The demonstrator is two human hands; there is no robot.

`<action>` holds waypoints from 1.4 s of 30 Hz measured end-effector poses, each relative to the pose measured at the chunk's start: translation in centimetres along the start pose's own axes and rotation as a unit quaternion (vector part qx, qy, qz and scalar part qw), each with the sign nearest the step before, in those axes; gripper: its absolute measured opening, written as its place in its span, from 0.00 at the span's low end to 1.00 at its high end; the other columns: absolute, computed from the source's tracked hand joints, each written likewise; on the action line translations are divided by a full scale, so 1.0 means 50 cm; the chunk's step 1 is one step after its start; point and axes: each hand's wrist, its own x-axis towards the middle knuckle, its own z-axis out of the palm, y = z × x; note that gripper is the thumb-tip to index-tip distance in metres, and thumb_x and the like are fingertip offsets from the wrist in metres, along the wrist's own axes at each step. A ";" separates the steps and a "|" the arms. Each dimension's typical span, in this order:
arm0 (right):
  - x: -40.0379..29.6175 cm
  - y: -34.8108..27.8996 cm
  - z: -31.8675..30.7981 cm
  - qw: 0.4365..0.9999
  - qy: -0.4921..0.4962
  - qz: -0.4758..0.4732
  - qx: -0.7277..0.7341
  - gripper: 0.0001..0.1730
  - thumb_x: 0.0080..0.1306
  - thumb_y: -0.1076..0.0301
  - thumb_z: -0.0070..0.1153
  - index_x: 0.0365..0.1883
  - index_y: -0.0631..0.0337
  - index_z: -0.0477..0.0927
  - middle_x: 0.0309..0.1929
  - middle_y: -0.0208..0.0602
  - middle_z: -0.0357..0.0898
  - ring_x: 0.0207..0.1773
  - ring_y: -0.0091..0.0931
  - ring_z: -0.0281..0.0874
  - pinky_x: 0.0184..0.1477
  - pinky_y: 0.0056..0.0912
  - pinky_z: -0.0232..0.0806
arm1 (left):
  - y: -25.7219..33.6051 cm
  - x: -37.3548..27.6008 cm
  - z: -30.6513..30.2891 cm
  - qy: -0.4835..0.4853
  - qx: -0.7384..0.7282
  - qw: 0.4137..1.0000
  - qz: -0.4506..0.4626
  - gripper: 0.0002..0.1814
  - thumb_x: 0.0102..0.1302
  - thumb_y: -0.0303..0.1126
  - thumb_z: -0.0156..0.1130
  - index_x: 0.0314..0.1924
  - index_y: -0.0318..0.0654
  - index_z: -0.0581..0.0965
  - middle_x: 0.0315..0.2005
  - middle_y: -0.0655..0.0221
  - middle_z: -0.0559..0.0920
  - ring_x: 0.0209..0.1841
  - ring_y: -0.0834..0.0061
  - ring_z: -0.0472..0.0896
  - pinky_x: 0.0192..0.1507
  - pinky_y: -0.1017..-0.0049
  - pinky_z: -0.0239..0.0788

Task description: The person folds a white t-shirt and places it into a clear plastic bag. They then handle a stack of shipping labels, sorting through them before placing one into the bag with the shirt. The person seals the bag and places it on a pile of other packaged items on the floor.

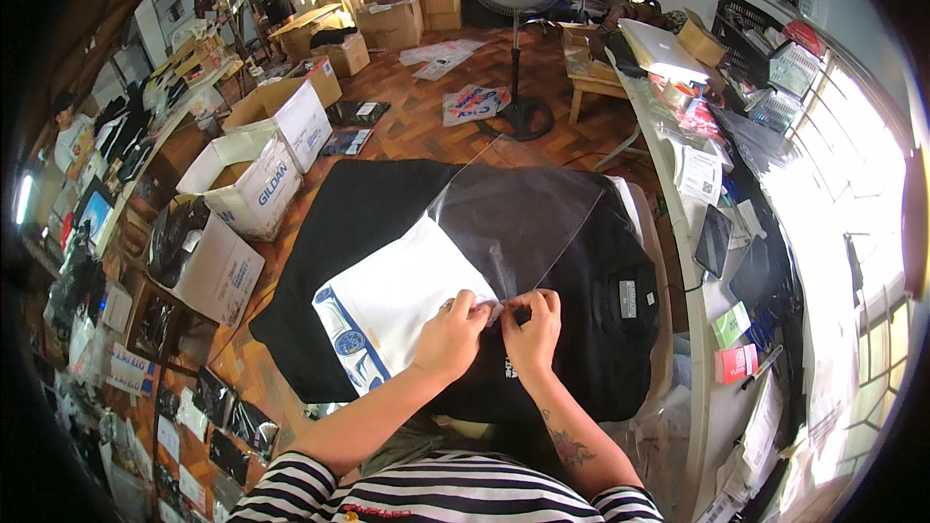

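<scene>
A folded white shirt (414,283) with a blue print along one edge lies slantwise on a spread black T-shirt (610,349). My left hand (454,334) pinches the white shirt's near right corner between thumb and fingers. Right beside it, my right hand (532,327) grips the edge of a clear plastic bag (523,225) at that corner. The bag spreads over the black cloth beyond my hands, its mouth meeting the white shirt's far right side. How far the shirt reaches inside the bag I cannot tell.
Cardboard boxes (254,178) stand on the floor to the left. A pedestal fan (516,51) rises beyond the black T-shirt. On the right, a long table (676,247) carries a smartphone (713,240), small boxes and papers. Two people are in the background at left.
</scene>
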 end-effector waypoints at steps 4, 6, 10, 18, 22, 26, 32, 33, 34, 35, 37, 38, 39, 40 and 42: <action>0.001 0.001 0.060 0.980 0.101 0.074 0.153 0.08 0.53 0.76 0.66 0.26 0.60 0.76 0.41 0.38 0.69 0.46 0.28 0.70 0.43 0.27 0.66 | 0.001 0.039 0.010 0.050 0.010 0.997 -0.058 0.12 0.57 0.25 0.58 0.42 0.43 0.80 0.33 0.64 0.70 0.33 0.61 0.77 0.32 0.64 0.71; -0.005 0.002 0.086 0.881 0.027 0.204 0.427 0.05 0.59 0.76 0.61 0.29 0.61 0.76 0.41 0.32 0.71 0.40 0.19 0.71 0.40 0.18 0.65 | -0.005 0.064 0.017 0.067 -0.029 0.993 -0.090 0.12 0.58 0.25 0.58 0.43 0.43 0.80 0.33 0.62 0.70 0.34 0.59 0.78 0.33 0.63 0.71; -0.030 -0.055 0.101 0.846 0.015 0.219 0.485 0.15 0.66 0.72 0.55 0.48 0.62 0.67 0.42 0.32 0.72 0.42 0.18 0.69 0.44 0.19 0.64 | -0.052 0.060 0.031 0.037 -0.155 0.986 -0.056 0.15 0.63 0.29 0.53 0.48 0.35 0.77 0.49 0.53 0.74 0.45 0.53 0.78 0.48 0.64 0.70; 0.015 -0.036 0.111 0.946 0.021 0.239 0.220 0.31 0.53 0.75 0.65 0.55 0.63 0.66 0.34 0.43 0.80 0.34 0.25 0.78 0.40 0.28 0.71 | -0.461 0.097 -0.002 0.015 0.071 0.987 -0.142 0.17 0.62 0.36 0.58 0.45 0.29 0.74 0.47 0.50 0.76 0.49 0.58 0.75 0.53 0.66 0.66; 0.095 -0.024 0.097 0.945 0.085 0.228 0.220 0.27 0.53 0.69 0.67 0.51 0.61 0.71 0.30 0.43 0.81 0.32 0.27 0.79 0.37 0.28 0.71 | -0.337 0.133 -0.121 -0.158 -0.381 0.856 -0.312 0.24 0.63 0.36 0.59 0.55 0.30 0.69 0.48 0.60 0.77 0.49 0.71 0.75 0.53 0.73 0.65; 0.115 0.052 0.092 0.972 -0.006 0.182 0.147 0.22 0.54 0.65 0.66 0.43 0.68 0.76 0.32 0.46 0.80 0.34 0.31 0.79 0.39 0.30 0.71 | -0.349 0.062 -0.099 -0.125 -0.512 0.802 -0.280 0.21 0.65 0.33 0.56 0.56 0.34 0.69 0.48 0.63 0.77 0.50 0.71 0.75 0.54 0.72 0.64; -0.008 0.015 0.026 0.958 -0.209 0.119 0.156 0.19 0.55 0.71 0.61 0.44 0.70 0.75 0.37 0.46 0.79 0.40 0.32 0.78 0.43 0.33 0.69 | -0.333 -0.072 -0.130 -0.109 -0.590 0.748 -0.284 0.27 0.65 0.28 0.49 0.64 0.31 0.62 0.59 0.63 0.70 0.61 0.71 0.66 0.64 0.74 0.51; -0.016 0.009 0.019 0.952 -0.230 0.126 0.158 0.19 0.55 0.71 0.61 0.44 0.69 0.75 0.38 0.45 0.79 0.41 0.31 0.78 0.44 0.34 0.69 | -0.323 -0.077 -0.141 -0.117 -0.565 0.764 -0.289 0.27 0.65 0.27 0.49 0.64 0.31 0.63 0.59 0.64 0.70 0.61 0.71 0.67 0.64 0.73 0.51; -0.011 0.008 0.019 0.963 -0.194 0.108 0.152 0.22 0.54 0.70 0.63 0.46 0.69 0.74 0.40 0.45 0.78 0.42 0.30 0.78 0.45 0.32 0.70 | -0.330 -0.079 -0.140 -0.111 -0.553 0.773 -0.290 0.26 0.65 0.27 0.49 0.63 0.31 0.64 0.57 0.64 0.72 0.59 0.72 0.68 0.63 0.74 0.54; 0.004 0.009 0.017 0.955 -0.186 0.169 0.154 0.28 0.53 0.70 0.66 0.51 0.71 0.71 0.42 0.46 0.76 0.44 0.30 0.77 0.46 0.32 0.71 | -0.334 -0.069 -0.128 -0.096 -0.545 0.775 -0.306 0.23 0.65 0.28 0.50 0.61 0.31 0.67 0.54 0.64 0.75 0.55 0.73 0.72 0.60 0.74 0.58; 0.049 0.058 0.049 0.983 -0.125 0.098 0.097 0.39 0.52 0.68 0.67 0.59 0.72 0.63 0.46 0.50 0.76 0.47 0.32 0.76 0.47 0.32 0.71 | -0.315 -0.014 -0.111 -0.085 -0.528 0.788 -0.305 0.20 0.64 0.28 0.53 0.56 0.31 0.71 0.46 0.68 0.79 0.46 0.77 0.76 0.52 0.77 0.65; 0.073 0.025 0.048 0.964 -0.168 0.151 0.138 0.40 0.53 0.67 0.67 0.61 0.72 0.62 0.49 0.51 0.75 0.48 0.32 0.76 0.49 0.31 0.71 | -0.334 -0.008 -0.097 -0.077 -0.502 0.808 -0.297 0.19 0.64 0.28 0.53 0.55 0.31 0.72 0.45 0.68 0.79 0.45 0.78 0.76 0.50 0.77 0.66; 0.090 0.041 0.060 0.966 -0.172 0.137 0.135 0.36 0.53 0.67 0.67 0.57 0.73 0.66 0.44 0.48 0.77 0.44 0.31 0.77 0.45 0.29 0.70 | -0.342 0.010 -0.083 -0.078 -0.479 0.828 -0.280 0.19 0.64 0.27 0.54 0.55 0.31 0.72 0.44 0.68 0.79 0.43 0.79 0.76 0.48 0.77 0.67; 0.103 0.058 0.076 0.962 -0.223 0.112 0.110 0.30 0.53 0.67 0.67 0.51 0.73 0.72 0.38 0.43 0.79 0.38 0.28 0.77 0.41 0.29 0.69 | -0.354 0.012 -0.065 -0.052 -0.474 0.828 -0.295 0.18 0.63 0.28 0.55 0.53 0.31 0.73 0.42 0.68 0.79 0.42 0.79 0.76 0.46 0.78 0.67; 0.098 0.025 0.086 0.973 -0.166 0.106 0.121 0.18 0.56 0.70 0.64 0.41 0.74 0.76 0.30 0.35 0.79 0.31 0.21 0.74 0.34 0.24 0.67 | -0.359 0.003 -0.069 -0.005 -0.462 0.825 -0.327 0.16 0.62 0.28 0.58 0.50 0.30 0.75 0.38 0.68 0.80 0.39 0.79 0.77 0.43 0.78 0.68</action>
